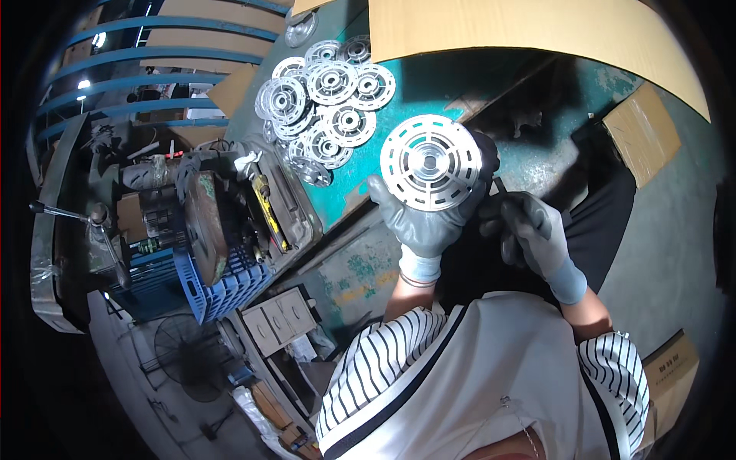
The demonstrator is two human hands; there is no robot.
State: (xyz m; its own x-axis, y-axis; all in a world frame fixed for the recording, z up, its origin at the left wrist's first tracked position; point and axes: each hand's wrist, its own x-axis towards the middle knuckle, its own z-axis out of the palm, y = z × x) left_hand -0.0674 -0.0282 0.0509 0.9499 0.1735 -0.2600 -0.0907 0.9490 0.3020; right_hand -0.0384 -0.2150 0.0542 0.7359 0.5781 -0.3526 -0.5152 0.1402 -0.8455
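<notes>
My left hand [429,226], in a grey-coated glove, grips a round silver metal disc [397,170] by its lower edge. Rings of slots run round the disc, and a raised hub sits at its middle. Just right of the disc, my right hand [529,226] is closed, its gloved fingers curled. A short dark tip shows above those fingers; what they hold is mostly hidden. Beyond my left hand, a heap of similar slotted metal discs [334,83] lies on the green worktable [345,201].
A large cardboard sheet [529,27] overhangs the table's far side. On the left stand a machine with a lever handle [98,216], a blue plastic crate [205,287] and a yellow-handled tool [265,201]. Cardboard boxes [642,134] stand at right; a floor fan [188,356] is lower left.
</notes>
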